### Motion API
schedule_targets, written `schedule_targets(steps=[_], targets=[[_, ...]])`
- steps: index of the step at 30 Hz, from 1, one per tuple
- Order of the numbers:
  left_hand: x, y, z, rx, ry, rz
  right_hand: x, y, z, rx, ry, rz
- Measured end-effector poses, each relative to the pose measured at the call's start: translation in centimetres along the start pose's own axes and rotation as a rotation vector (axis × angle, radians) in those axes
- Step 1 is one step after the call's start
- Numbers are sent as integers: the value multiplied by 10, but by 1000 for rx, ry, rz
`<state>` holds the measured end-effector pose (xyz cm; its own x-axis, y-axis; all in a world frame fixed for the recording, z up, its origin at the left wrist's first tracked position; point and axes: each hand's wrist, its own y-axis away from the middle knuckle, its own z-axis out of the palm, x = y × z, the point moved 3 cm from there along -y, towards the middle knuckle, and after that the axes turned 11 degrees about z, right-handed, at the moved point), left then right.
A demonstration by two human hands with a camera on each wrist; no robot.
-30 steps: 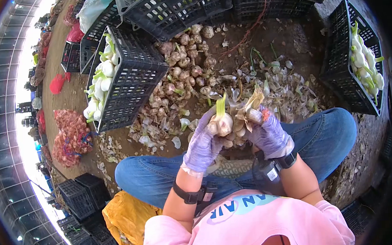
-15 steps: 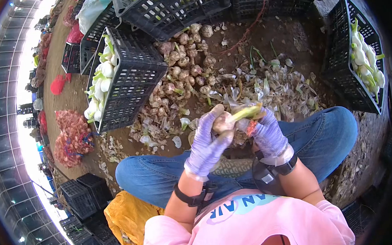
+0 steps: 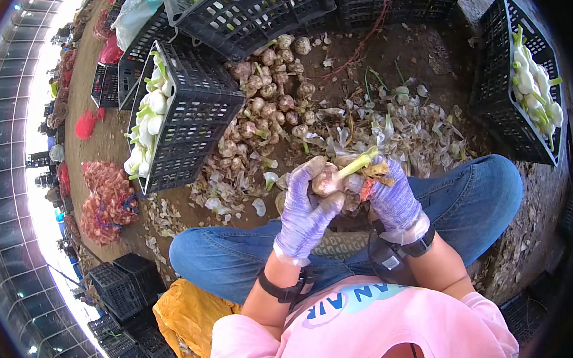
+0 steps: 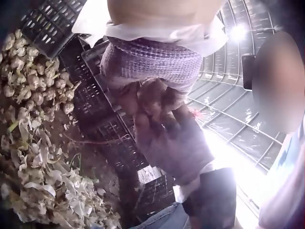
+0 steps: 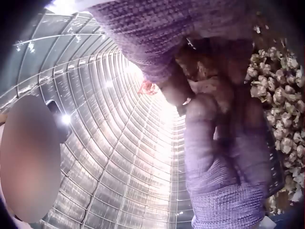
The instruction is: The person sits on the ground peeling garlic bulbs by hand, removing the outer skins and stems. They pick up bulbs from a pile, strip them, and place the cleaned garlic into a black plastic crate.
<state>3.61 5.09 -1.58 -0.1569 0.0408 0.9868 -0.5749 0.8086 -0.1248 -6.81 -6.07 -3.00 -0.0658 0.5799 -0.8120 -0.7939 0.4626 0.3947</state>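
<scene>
In the head view my left hand [image 3: 302,214], in a purple knit glove, grips a garlic bulb [image 3: 327,182] between thumb and fingers. Its pale green stem [image 3: 358,163] slants up toward the other hand. My right hand [image 3: 396,198], gloved alike with an orange-red wrap [image 3: 368,188] at the thumb, holds brown dry garlic husk [image 3: 378,172] beside that stem. More pale garlic shows below, between both hands. Seen from the right wrist, the gloved fingers [image 5: 205,138] close in around brownish garlic [image 5: 202,71] in shadow. The left wrist view is dark around the fingers.
Unpeeled garlic bulbs [image 3: 268,91] lie heaped on the ground ahead, with loose skins [image 3: 421,131] to their right. Black crates of peeled garlic stand at left [image 3: 195,129] and right [image 3: 490,81]. Net bags [image 3: 107,200] and a yellow sack [image 3: 190,319] lie to the left.
The bulb in my left hand has tipped from stem upright to stem slanting right. My left thumb has swung across it and eased back. The right hand stays close by with the husk.
</scene>
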Motion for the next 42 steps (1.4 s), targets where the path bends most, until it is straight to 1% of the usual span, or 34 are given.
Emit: schedule_targets(steps=[1,2,3,4,5,6,8,10,11,12,13,14,15,16,17,19,20,21,22,23,24,25,26,27,29,31,33,34,35,37,38,39,41,42], targets=[[-1,1,2,78,281,-174,5,-1,-2,42,59,-46],[-2,0,0,77,281,-174,7,-2,-4,84,118,-91],[-5,0,-1,100,545,-269,4,-1,-4,85,118,-92],[-7,-1,0,121,809,-364,2,1,-5,34,-95,32],[-7,-2,0,122,808,-364,3,2,-3,-18,-309,156],[-5,-2,0,134,814,-396,4,4,-3,42,-202,122],[-7,-3,1,144,820,-426,4,2,0,47,-164,83],[-11,-2,-3,109,411,-323,4,2,1,51,-127,47],[-10,-2,-5,110,410,-323,5,1,-1,64,-211,70],[-7,-2,-7,81,479,-368,7,0,-4,77,-295,93],[-4,-2,-8,56,548,-414,6,-5,-9,76,-296,95],[0,-4,-8,49,733,-333,4,-14,-21,177,-429,52],[3,-3,-9,49,733,-333,4,-18,-34,280,-560,5],[5,-4,-10,65,694,-348,6,-20,-38,206,-491,25],[6,-5,-11,82,657,-362,7,-18,-38,208,-489,21],[3,-7,-12,69,637,-349,-7,-10,-14,-19,-108,-5],[4,-9,-12,58,537,-304,-12,-3,-6,-91,58,-141],[7,-8,-12,49,436,-263,-15,3,4,-156,-100,-76],[16,-8,-11,12,345,-302,-12,4,5,-144,-1,-109],[12,-8,-15,12,345,-306,-8,4,5,-130,99,-143],[9,-12,-19,-142,1,-73,-7,4,4,-129,99,-143],[6,-13,-20,-291,-344,164,-3,4,2,-123,78,-23],[-4,-11,-23,-292,-202,105,0,3,1,-117,57,97],[1,-10,-21,-291,-203,105,0,3,1,-118,57,98],[7,-9,-14,-92,479,-231,1,2,-2,-49,-199,217],[6,-9,-6,-52,507,-247,3,1,-1,-26,-214,174],[4,-8,-3,-30,331,-164,8,-1,-3,28,-137,48],[4,-8,-4,-30,331,-169,5,0,-2,60,74,1],[5,-8,-5,-58,386,-208,8,-4,-5,60,73,2],[11,-9,-6,-109,497,-287,17,-13,-19,160,-236,-12],[17,-11,-4,-51,516,-264,17,-13,-24,159,-218,26],[16,-11,-4,-52,517,-264,14,-13,-21,160,-217,26],[13,-9,-8,-47,382,-233,0,-11,-6,-38,21,-84],[12,-7,-10,-74,314,-223,-13,-1,-3,-149,42,-74]])
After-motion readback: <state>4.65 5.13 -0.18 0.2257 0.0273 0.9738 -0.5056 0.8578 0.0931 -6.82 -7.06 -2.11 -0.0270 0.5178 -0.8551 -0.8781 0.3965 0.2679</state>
